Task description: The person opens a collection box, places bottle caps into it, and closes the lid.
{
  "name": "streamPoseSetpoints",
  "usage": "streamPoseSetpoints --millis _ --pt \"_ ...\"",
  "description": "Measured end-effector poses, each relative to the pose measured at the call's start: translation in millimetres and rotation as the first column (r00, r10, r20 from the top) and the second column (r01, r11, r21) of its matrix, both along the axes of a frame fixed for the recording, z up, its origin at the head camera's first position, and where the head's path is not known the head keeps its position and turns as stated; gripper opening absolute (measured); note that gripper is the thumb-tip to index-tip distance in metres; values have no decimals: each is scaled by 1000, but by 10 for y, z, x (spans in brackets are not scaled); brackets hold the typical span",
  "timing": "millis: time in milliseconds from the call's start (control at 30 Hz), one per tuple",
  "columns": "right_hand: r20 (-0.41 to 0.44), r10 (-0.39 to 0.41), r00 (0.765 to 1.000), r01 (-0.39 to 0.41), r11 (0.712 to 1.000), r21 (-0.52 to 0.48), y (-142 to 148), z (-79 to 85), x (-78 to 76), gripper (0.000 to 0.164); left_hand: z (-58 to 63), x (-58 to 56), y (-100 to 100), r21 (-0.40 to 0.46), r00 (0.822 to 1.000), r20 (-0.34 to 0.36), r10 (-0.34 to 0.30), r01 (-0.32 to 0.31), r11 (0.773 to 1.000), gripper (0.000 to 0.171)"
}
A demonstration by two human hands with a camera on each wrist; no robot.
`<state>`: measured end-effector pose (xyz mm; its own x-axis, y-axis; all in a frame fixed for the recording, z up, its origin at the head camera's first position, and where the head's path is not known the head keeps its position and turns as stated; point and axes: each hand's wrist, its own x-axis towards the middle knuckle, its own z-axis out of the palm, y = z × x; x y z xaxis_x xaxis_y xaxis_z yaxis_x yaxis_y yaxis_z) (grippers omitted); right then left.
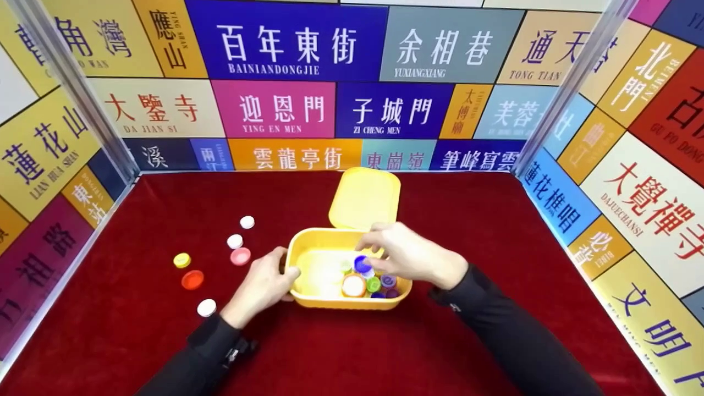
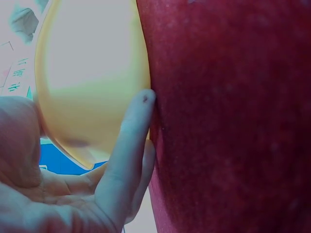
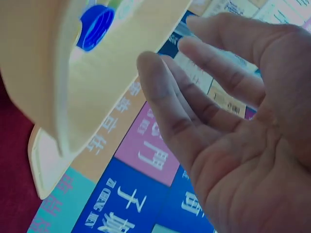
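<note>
A yellow plastic box (image 1: 313, 234) stands on the dark red cloth. My left hand (image 1: 267, 283) grips its left end, thumb at the rim and fingers along the outer wall; the left wrist view shows the fingers (image 2: 127, 141) against that wall. Over the box's right part hovers my right hand (image 1: 410, 253), its fingers loosely bent and apart, holding nothing. Just under these fingers lies a blue bottle cap (image 3: 96, 26). Around it in the box are an orange-rimmed white cap (image 1: 353, 285), a green cap (image 1: 373, 284) and several purple caps (image 1: 388, 281).
Behind the box lies its yellow lid (image 1: 366, 195). To the left on the cloth are a yellow cap (image 1: 182, 260), a red cap (image 1: 192, 280), a pink cap (image 1: 240, 256) and several white caps (image 1: 207, 307). Printed panels (image 1: 286, 41) wall the table in at the back and sides.
</note>
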<state>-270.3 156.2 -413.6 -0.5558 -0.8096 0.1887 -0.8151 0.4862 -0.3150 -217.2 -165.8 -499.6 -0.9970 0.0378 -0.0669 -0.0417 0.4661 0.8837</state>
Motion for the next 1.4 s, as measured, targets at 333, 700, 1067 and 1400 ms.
streamPoseSetpoints --millis 333,700,1067,1400 --pt "85 -298 951 308 940 -144 243 -59 -27 34 29 -5 -35 -24 1000 -13 8 -8 1000 40" --pt "268 -488 830 530 841 -110 410 -365 27 75 55 -11 -54 -23 1000 -15 9 -9 1000 40" --pt "747 -262 611 557 813 -171 502 -556 158 74 36 -4 -35 -27 1000 -24 2 -3 1000 38" --pt "795 -202 572 568 797 -206 557 -552 136 76 26 14 -10 -116 999 -46 -12 7 993 38"
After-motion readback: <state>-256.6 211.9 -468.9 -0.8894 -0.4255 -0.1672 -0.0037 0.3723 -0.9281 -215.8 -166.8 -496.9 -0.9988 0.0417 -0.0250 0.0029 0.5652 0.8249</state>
